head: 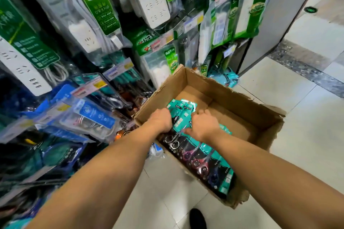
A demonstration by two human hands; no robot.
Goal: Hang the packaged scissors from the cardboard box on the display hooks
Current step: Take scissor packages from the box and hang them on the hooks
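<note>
An open cardboard box (229, 96) stands on the floor in front of the display rack. Inside it lie several teal-and-black packs of scissors (202, 161) along the near wall. Both my hands are down in the box on a small bundle of teal packs (183, 109). My left hand (161, 120) grips the bundle's left edge. My right hand (202, 124) grips its right side, fingers curled over the packs. The hooks for the scissors are hidden among the hanging goods at the left.
The rack (78, 46) at the left and back is crowded with hanging power strips in green packaging and blue blister packs (93, 115) low down. A grey cabinet (279, 15) stands at the right. Tiled floor (307, 135) spreads right of the box; my shoe (197, 218) shows below.
</note>
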